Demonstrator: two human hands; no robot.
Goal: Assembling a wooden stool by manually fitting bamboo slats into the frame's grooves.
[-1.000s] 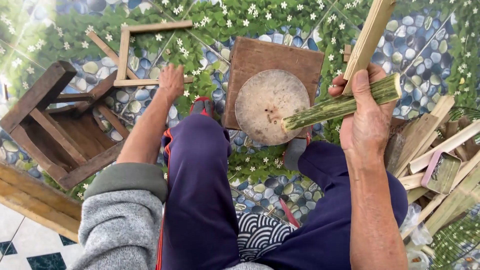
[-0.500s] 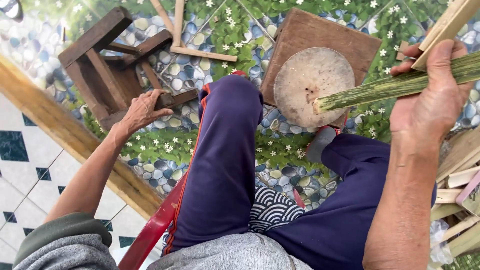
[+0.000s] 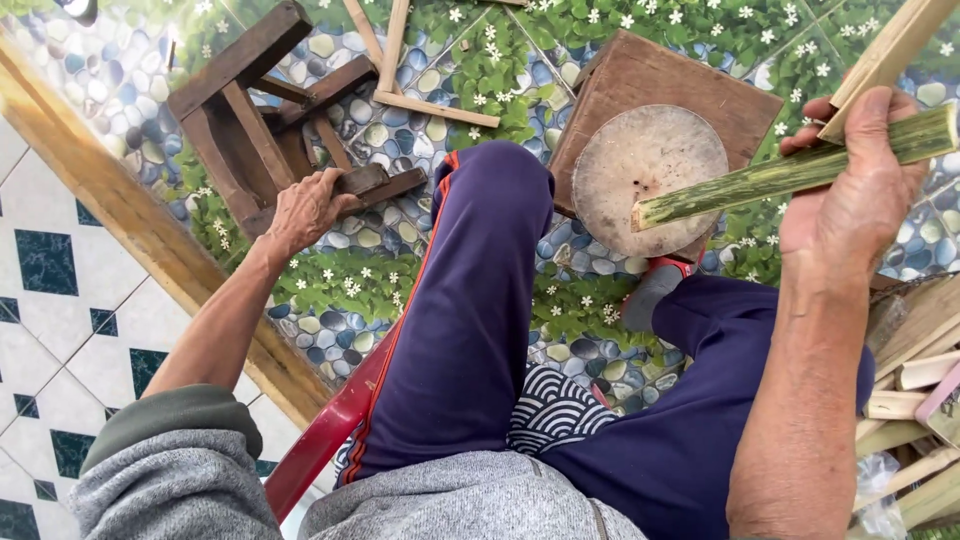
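Observation:
My right hand (image 3: 855, 190) grips a green bamboo piece (image 3: 740, 185) that points left, its cut end over a round worn chopping block (image 3: 625, 165). The block rests on a square brown wooden board (image 3: 700, 85). My left hand (image 3: 305, 210) reaches out to the left and closes on a leg of an overturned dark wooden stool (image 3: 255, 110). My legs in dark blue trousers (image 3: 470, 320) stretch forward between the two hands.
Split bamboo strips (image 3: 920, 400) pile up at the right edge. Loose light wooden slats (image 3: 420, 100) lie beyond the stool. A long wooden beam (image 3: 130, 220) runs diagonally at left beside white tiles. A red chair edge (image 3: 320, 440) shows under my leg.
My left hand has moved from the floor mat leftward to the overturned stool and taken hold of its leg. The view has swung left; the bamboo stays in my right hand.

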